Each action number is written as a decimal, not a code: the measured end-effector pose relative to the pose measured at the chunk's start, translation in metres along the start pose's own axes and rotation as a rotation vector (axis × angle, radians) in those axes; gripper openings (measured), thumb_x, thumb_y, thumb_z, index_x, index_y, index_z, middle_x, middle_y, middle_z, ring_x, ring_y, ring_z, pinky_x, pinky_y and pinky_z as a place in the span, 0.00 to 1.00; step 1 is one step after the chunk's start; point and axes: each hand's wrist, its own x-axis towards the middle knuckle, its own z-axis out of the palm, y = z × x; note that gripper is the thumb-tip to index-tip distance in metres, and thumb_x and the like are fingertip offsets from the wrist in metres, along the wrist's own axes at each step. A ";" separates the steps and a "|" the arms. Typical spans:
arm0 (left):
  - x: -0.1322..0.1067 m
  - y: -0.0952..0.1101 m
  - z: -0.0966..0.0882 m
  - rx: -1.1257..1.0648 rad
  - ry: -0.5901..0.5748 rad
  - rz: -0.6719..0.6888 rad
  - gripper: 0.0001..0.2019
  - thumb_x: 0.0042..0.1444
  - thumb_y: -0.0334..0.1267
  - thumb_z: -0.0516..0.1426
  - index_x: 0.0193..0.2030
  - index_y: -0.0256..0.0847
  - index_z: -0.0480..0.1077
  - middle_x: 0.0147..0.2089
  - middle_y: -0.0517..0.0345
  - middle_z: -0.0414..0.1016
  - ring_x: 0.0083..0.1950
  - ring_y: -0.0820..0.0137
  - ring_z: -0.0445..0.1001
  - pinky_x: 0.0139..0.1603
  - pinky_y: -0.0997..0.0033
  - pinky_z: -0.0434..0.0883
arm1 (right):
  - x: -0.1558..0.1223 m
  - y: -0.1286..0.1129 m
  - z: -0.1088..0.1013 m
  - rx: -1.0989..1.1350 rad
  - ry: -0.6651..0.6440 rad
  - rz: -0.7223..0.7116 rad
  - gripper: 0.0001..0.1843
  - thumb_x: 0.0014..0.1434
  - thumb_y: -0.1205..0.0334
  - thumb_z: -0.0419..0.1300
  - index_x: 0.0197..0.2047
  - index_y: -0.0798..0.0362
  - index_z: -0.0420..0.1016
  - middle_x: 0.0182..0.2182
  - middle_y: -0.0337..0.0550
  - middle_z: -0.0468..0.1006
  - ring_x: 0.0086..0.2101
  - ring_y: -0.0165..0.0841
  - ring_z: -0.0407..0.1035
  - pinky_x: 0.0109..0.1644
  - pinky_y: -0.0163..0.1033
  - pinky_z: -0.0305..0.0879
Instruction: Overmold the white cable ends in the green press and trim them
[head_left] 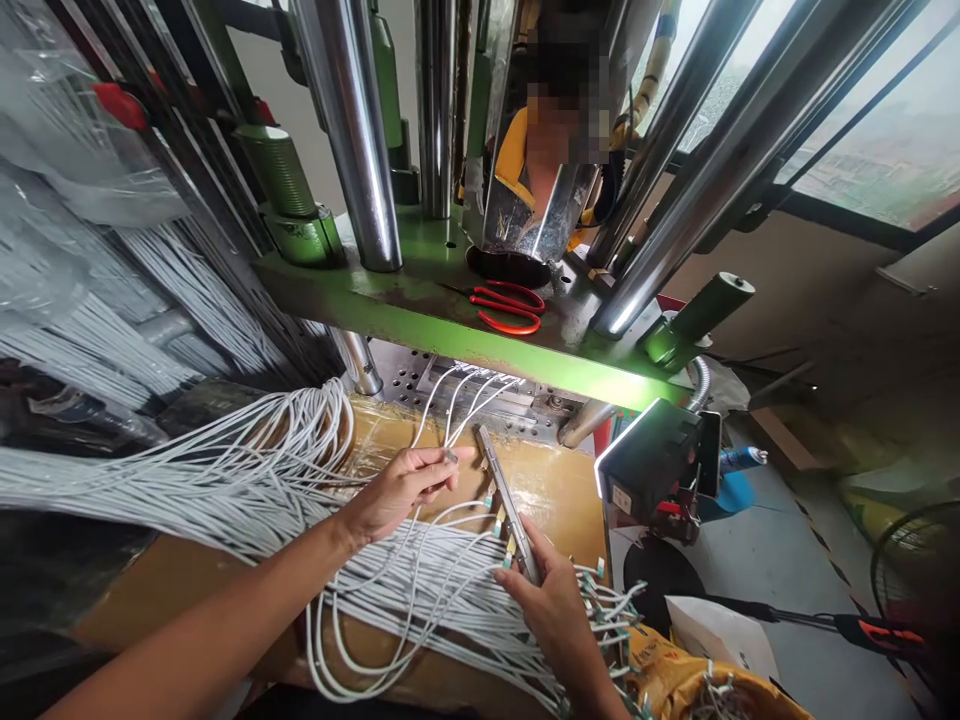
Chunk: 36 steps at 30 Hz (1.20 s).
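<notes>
My left hand (401, 487) is pinched on the end of a white cable (448, 457) over a brown cardboard-covered bench (555, 490). My right hand (551, 600) grips the near end of a long narrow metal bar (506, 500), which slants away toward the machine. Several white cables with small connector ends are seated along that bar. A thick bundle of white cables (225, 470) fans across the bench from the left and loops under both hands. More cable ends (469, 385) reach into the metal mold plate under the press.
A green press platen (450, 330) with shiny steel columns (349, 130) stands just beyond the bench; red scissors (510, 305) lie on it. Another person sits behind the machine. A black control box (652, 460) is at right, a fan (919, 580) on the floor.
</notes>
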 end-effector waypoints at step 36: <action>0.070 0.004 -0.004 1.441 0.396 0.620 0.32 0.47 0.32 0.61 0.62 0.46 0.63 0.70 0.48 0.53 0.68 0.49 0.53 0.65 0.44 0.55 | 0.094 -0.079 -0.009 -0.957 0.240 -0.572 0.14 0.60 0.60 0.54 0.46 0.52 0.77 0.39 0.51 0.78 0.42 0.45 0.70 0.46 0.46 0.63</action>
